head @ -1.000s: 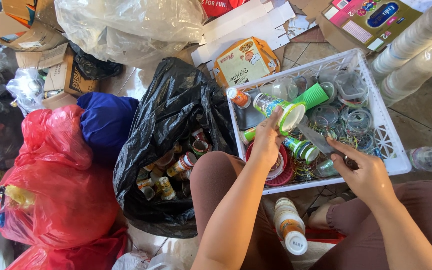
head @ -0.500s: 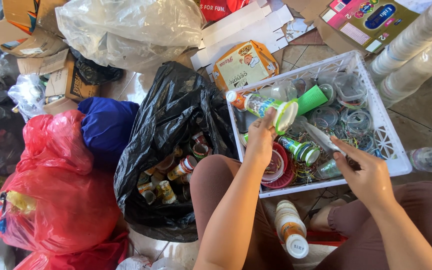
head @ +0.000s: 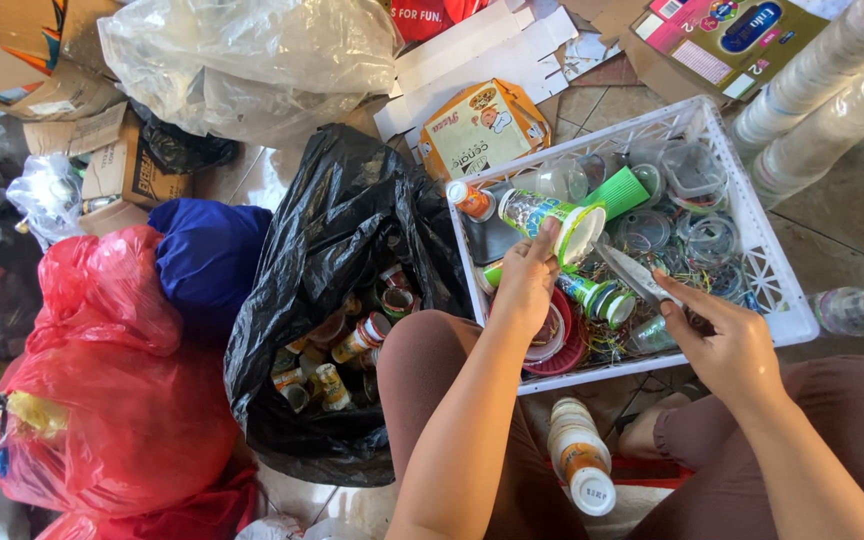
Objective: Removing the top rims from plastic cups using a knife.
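My left hand (head: 525, 283) grips a green printed plastic cup (head: 550, 216) by its rim, tilted on its side over a white plastic crate (head: 772, 262). My right hand (head: 720, 345) holds a knife (head: 634, 273) whose blade points up-left toward the cup's mouth. Inside the crate lie another green cup (head: 617, 190), clear cups and lids (head: 692, 215), a red lid (head: 559, 342) and a small orange-capped bottle (head: 472, 200). Both forearms reach forward over my knees.
An open black bag (head: 337, 300) of small bottles and cups sits left of the crate. Red bags (head: 102, 390), a blue bag (head: 207, 255) and a clear bag (head: 242, 60) lie further left. Stacked white cups (head: 822, 80) stand at right; a bottle stack (head: 580, 468) is between my knees.
My left hand has lifted the green cup slightly up and away from me. The knife in my right hand has shifted closer to the cup's mouth.
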